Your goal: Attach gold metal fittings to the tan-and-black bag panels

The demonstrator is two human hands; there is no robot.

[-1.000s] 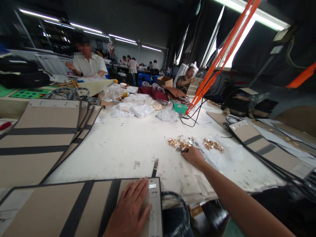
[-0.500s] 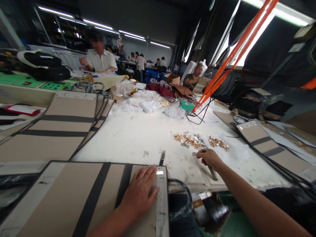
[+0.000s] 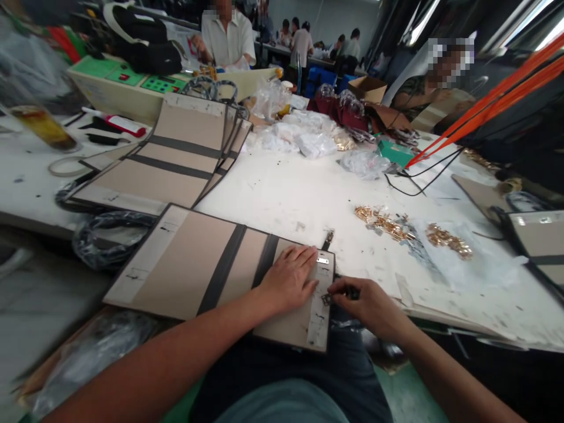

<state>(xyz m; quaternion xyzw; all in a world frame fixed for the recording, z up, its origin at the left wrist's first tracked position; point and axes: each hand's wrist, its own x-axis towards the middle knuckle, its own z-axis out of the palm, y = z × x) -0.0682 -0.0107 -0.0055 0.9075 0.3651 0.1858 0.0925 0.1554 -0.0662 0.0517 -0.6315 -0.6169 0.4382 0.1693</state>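
Observation:
My left hand [image 3: 288, 281] lies flat, fingers stretched, on the tan bag panel [image 3: 194, 258], which has dark strips across it and a dark edge. Just beyond its fingertips, a small shiny metal plate [image 3: 323, 260] sits on the panel's pale end band. At the right edge of that band, my right hand [image 3: 359, 296] pinches a small metal plate [image 3: 326, 299] with openings in it. Something dark shows among the right fingers, too unclear to name. A strap tab with a metal fitting [image 3: 328, 237] sticks out from the panel's far edge.
Loose gold-coloured fittings [image 3: 388, 223] lie on the white table [image 3: 286, 194], with more on a plastic sheet [image 3: 484, 258] to the right. Similar panels [image 3: 171, 158] are stacked at left. Plastic bags [image 3: 315, 141] and an orange cord [image 3: 484, 111] are farther back. Co-workers sit beyond.
My right hand has moved from beside the loose fittings to the panel's right end, carrying the small metal plate. My left hand stays on the panel. The view has tilted down and shifted left.

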